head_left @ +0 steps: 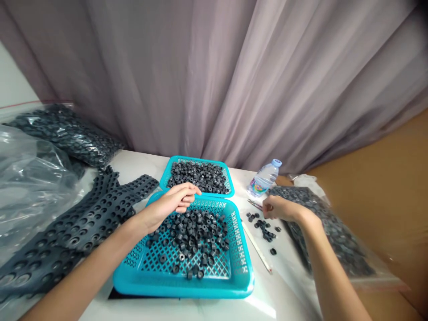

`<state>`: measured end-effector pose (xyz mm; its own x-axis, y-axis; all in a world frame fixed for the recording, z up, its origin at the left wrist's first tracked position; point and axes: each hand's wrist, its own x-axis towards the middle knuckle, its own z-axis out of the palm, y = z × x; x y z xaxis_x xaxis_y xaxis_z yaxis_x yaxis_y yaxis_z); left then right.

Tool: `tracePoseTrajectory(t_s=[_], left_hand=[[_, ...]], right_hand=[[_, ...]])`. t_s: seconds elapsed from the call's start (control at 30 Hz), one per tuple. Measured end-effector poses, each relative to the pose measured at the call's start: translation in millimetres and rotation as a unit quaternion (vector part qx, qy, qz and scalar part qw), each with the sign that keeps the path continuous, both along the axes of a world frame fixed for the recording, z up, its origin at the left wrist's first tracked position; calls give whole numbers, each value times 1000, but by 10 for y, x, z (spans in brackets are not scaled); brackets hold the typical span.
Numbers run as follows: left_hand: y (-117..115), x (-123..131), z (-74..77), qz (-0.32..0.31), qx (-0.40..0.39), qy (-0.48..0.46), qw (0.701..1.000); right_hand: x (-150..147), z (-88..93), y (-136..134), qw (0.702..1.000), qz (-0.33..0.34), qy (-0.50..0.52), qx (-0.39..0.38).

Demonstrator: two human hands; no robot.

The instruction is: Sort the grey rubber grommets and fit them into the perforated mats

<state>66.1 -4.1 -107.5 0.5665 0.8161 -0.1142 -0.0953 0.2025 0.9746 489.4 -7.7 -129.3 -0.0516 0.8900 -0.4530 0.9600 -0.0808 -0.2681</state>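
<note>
My left hand (180, 197) hovers above the far rim of the near turquoise basket (182, 290). Its fingers are curled together, and whatever may be in them is hidden. Small black ring-shaped rubber pieces (197, 232) are heaped in that basket. My right hand (279, 207) is closed in a pinch to the right of the baskets; I cannot make out anything between its fingers. Beside its fingertips lies a pair of thin pointed tools (254, 204), perhaps tweezers. Loose black pieces (265, 232) are scattered on the white table just below this hand.
Behind stands a second turquoise basket (231, 182), full of similar pieces. A water bottle (264, 179) and a white stick (257, 247) are on the right, near a filled plastic bag (327, 232). Perforated black sheets (100, 214) and a clear bag (63, 129) lie left. A curtain (214, 80) hangs behind.
</note>
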Motion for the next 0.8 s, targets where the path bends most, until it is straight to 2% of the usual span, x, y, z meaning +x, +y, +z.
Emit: tracePoseTrajectory(t_s=[0.23, 0.4, 0.47, 0.53, 0.57, 0.6, 0.63, 0.7, 0.8], left_hand=[[-77, 35, 33, -17, 13, 2, 1000], [-133, 69, 96, -34, 21, 9, 999], [-158, 77, 128, -37, 23, 11, 999], [-181, 81, 157, -37, 22, 9, 999], [-192, 82, 169, -36, 21, 8, 999], [-203, 84, 181, -35, 20, 7, 999], [-214, 86, 192, -33, 16, 2, 999], [-236, 92, 212, -30, 1, -20, 999], [-263, 100, 241, -16, -33, -62, 997]], right_hand=[[39, -129, 49, 997, -34, 1, -70], [3, -39, 13, 997, -42, -18, -61], [-75, 94, -40, 998, -47, -33, -28], [-262, 301, -140, 999, -29, -27, 26], [-406, 424, -206, 998, -8, -10, 58], [-581, 553, -276, 991, 43, 25, 121], [-780, 680, -346, 977, 92, 70, 180], [-1196, 898, -456, 947, 144, 152, 245], [-1675, 1063, -502, 901, 218, 249, 280]])
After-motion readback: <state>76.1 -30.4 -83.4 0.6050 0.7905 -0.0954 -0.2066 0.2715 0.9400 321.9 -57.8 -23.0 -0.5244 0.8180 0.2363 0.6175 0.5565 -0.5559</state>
